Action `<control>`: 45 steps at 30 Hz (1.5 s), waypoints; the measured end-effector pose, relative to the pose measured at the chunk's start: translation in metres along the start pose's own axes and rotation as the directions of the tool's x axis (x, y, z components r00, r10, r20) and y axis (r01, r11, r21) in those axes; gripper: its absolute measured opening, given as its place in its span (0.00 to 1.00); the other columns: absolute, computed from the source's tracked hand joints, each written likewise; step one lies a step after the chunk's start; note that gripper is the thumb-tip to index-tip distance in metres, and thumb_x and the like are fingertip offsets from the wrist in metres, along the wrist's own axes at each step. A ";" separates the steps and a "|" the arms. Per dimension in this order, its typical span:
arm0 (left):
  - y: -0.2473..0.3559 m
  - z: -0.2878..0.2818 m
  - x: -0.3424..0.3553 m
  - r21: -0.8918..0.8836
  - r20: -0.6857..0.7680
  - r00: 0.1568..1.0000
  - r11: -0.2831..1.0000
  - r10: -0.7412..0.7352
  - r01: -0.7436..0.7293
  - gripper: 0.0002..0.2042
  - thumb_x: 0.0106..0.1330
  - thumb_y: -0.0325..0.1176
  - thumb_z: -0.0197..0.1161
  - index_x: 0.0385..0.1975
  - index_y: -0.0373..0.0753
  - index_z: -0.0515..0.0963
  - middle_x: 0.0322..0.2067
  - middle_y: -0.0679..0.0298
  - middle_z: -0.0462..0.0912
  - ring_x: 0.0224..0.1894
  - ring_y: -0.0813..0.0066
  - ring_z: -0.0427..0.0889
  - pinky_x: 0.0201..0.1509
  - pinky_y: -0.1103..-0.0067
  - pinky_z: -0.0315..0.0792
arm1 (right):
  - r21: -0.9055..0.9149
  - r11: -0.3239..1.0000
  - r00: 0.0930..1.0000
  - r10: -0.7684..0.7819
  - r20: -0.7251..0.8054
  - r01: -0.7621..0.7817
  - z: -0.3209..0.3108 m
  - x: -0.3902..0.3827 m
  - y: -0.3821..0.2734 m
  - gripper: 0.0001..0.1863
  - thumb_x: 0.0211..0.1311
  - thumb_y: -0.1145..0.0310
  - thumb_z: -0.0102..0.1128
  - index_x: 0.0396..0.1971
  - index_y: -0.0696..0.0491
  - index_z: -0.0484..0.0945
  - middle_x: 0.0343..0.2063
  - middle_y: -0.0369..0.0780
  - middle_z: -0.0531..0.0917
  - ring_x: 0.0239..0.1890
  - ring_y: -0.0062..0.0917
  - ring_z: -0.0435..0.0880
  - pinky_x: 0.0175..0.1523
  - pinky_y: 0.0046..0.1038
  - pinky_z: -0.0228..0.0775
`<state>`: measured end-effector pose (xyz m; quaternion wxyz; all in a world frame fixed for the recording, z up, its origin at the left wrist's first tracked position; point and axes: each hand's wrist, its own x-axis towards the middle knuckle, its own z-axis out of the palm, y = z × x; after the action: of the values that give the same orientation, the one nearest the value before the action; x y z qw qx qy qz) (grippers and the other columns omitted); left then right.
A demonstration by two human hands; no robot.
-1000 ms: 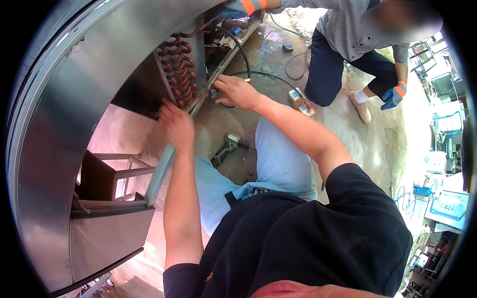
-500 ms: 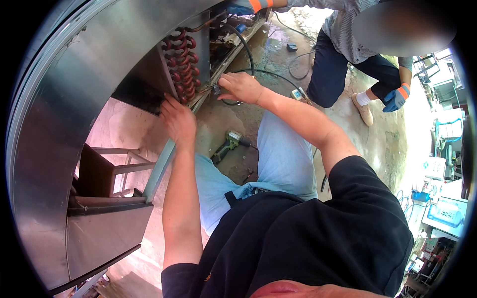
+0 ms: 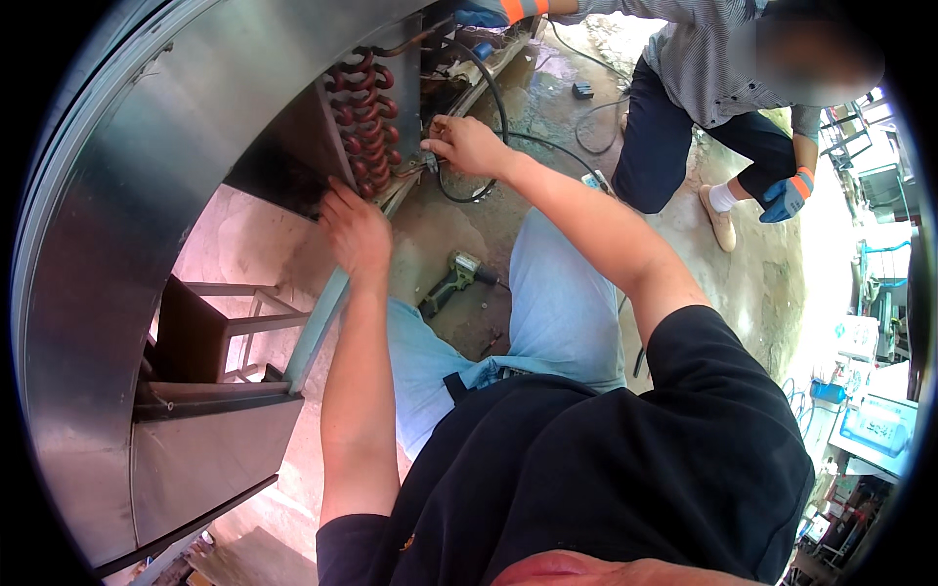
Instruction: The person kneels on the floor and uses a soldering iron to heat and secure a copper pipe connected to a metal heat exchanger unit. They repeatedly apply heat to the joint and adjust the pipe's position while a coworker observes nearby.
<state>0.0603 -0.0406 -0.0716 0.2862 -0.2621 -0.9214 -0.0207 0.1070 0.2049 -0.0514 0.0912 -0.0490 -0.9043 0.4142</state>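
Observation:
A condenser coil (image 3: 363,122) with reddish copper bends stands at the open end of a large metal cabinet (image 3: 205,127). My left hand (image 3: 357,234) is at the coil's lower near corner, its fingers curled against the end plate's edge. Just right of the coil, my right hand (image 3: 471,146) has its fingers bent together; anything between the fingertips is hidden or too small to name. Beneath those fingertips sits a small metal fitting (image 3: 430,163) by thin copper pipes. A green and black cordless driver (image 3: 457,278) lies on the floor between my legs.
A co-worker kneels at the upper right; one blue-gloved hand (image 3: 489,12) reaches to the cabinet, the other gloved hand (image 3: 785,197) rests by the knee. A black hose (image 3: 500,103) loops beside my right hand. A metal frame (image 3: 264,317) stands at the left.
My right hand has shifted slightly up and left, leaving the metal fitting in plainer view below its fingers. My left hand stays at the coil's corner. The view has moved slightly.

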 end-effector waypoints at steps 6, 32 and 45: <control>0.003 0.004 0.001 -0.019 -0.005 1.000 1.000 -0.004 0.004 0.30 0.63 0.34 0.58 0.64 0.24 0.67 0.48 0.50 0.76 0.48 0.57 0.78 0.53 0.67 0.71 | 0.233 0.866 0.858 0.332 0.393 -0.442 -0.006 0.033 0.025 0.18 0.70 0.57 0.65 0.32 0.60 0.82 0.25 0.39 0.86 0.22 0.25 0.86 0.27 0.29 0.81; 0.006 0.000 0.001 -0.019 -0.013 1.000 1.000 -0.016 0.016 0.29 0.64 0.34 0.59 0.63 0.25 0.67 0.45 0.51 0.76 0.47 0.57 0.78 0.52 0.66 0.72 | 0.982 0.189 0.876 0.471 -0.103 0.014 0.090 -0.038 0.020 0.31 0.76 0.47 0.56 0.58 0.63 0.76 0.47 0.45 0.81 0.42 0.30 0.86 0.44 0.32 0.83; 0.006 -0.001 0.001 -0.004 -0.016 1.000 1.000 -0.021 0.020 0.29 0.63 0.34 0.59 0.63 0.25 0.68 0.45 0.52 0.77 0.48 0.58 0.78 0.53 0.67 0.72 | 0.990 -0.068 0.735 0.664 0.137 -0.123 0.099 -0.053 -0.014 0.36 0.73 0.35 0.51 0.45 0.60 0.75 0.34 0.43 0.83 0.33 0.28 0.83 0.37 0.29 0.79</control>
<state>0.0629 -0.0352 -0.0708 0.2928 -0.2530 -0.9217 -0.0273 0.1379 0.1133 -0.1107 0.1506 -0.3286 -0.2803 0.8893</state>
